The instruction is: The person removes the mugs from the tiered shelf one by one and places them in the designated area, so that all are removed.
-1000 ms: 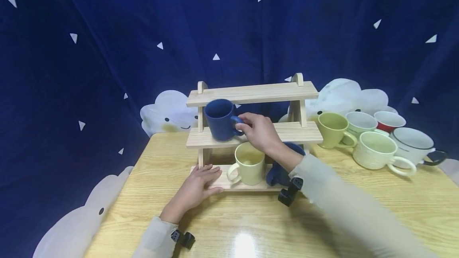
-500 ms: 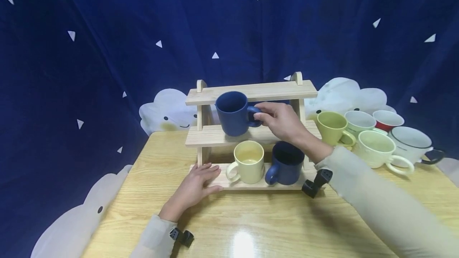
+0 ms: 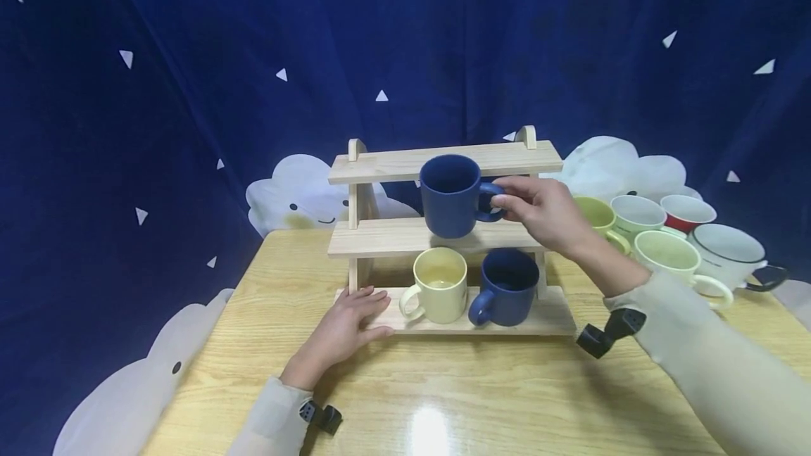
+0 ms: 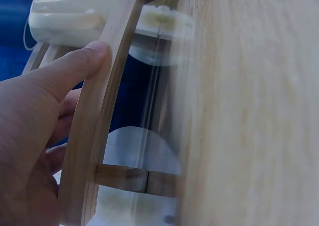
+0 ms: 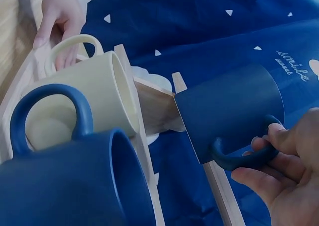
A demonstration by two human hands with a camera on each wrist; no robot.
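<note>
A dark blue mug (image 3: 450,197) is upright at the middle shelf (image 3: 386,236) of a three-tier wooden rack; whether its base touches the board is unclear. The right hand (image 3: 548,215) pinches its handle from the right, thumb and fingers around the handle in the right wrist view (image 5: 294,166). Fingers spread, the left hand (image 3: 338,326) rests on the left end of the bottom shelf (image 3: 551,315), its thumb at the front edge. A pale yellow mug (image 3: 443,294) and another blue mug (image 3: 510,287) stand on that shelf, handles leftward.
Several cups stand on the table at the right: an olive mug (image 3: 592,212) partly behind the right forearm, a pale green one (image 3: 665,250), a white one with a dark rim (image 3: 725,259), and a red one (image 3: 684,224). The top shelf (image 3: 393,166) rises behind the held mug.
The right hand has carried the held blue mug rightward from the middle shelf's left end to near its centre, uncovering the lower blue mug. The left hand has stayed on the bottom shelf.
</note>
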